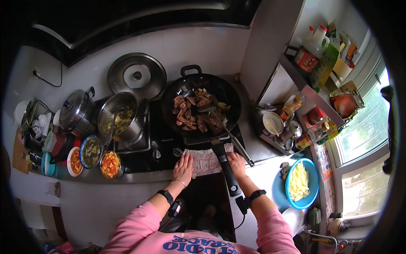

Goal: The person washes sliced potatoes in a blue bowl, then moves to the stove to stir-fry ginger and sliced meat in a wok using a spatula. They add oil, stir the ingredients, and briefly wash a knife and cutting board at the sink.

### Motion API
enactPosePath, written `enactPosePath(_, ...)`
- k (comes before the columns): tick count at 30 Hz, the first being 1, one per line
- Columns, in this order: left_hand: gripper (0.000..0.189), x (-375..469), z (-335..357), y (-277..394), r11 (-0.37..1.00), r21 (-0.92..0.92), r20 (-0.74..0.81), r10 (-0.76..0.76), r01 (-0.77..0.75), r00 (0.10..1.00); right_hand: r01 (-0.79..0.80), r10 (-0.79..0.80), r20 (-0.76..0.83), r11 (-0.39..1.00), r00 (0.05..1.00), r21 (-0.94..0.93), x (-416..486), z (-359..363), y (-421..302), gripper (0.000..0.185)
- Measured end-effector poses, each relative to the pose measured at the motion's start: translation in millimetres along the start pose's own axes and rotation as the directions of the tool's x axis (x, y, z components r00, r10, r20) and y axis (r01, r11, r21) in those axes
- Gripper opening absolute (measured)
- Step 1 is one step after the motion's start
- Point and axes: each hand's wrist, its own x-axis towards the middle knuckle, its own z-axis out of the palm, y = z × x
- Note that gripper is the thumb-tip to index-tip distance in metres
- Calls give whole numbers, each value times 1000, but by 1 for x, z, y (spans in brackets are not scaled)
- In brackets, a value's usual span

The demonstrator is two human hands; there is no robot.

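A folded, light striped cloth (203,161) lies along the front of the black gas stove (165,139). My left hand (184,166) has its fingers over the cloth's left end, beside a burner knob. At the other end, my right hand (236,163) holds the cloth, close to the long black wok handle (229,174) that passes over it. Behind the cloth, the black wok (233,95) contains browned sliced meat (185,114) with pale pieces. A metal spatula (233,136) rests in it, its handle leaning over the rim towards my right hand.
Left of the wok stands a steel pot (130,131) with greens and a ladle. Dishes of tomato and egg (110,164), soup (91,151) and red food (75,161) line the counter's left front. On the right are a blue basin (317,187) of cut strips and a condiment rack (307,87).
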Motion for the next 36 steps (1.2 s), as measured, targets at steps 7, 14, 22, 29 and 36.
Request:
enactPosePath(7, 58, -3, -45, 52, 294, -902, 353, 83, 315, 932, -520, 495, 430, 53, 755, 853, 16, -137, 7, 49)
enactPosePath(14, 39, 6, -104, 142, -798, -334, 517, 291, 502, 805, -204, 205, 159, 979, 966, -25, 81, -163, -68, 40)
enactPosePath(22, 33, -21, -119, 102, -717, -543, 516, 125, 437, 847, 175, -16, 418, 922, 908, -345, 94, -348, -66, 36)
enactPosePath(29, 30, -26, -122, 89, -700, -549, 513, 149, 456, 846, -95, 237, 505, 952, 830, -290, 107, -251, -73, 48)
enactPosePath(36, 29, -26, -123, 83, -679, -575, 503, 148, 457, 852, -162, 163, 52, 986, 985, -31, 138, -159, -63, 44)
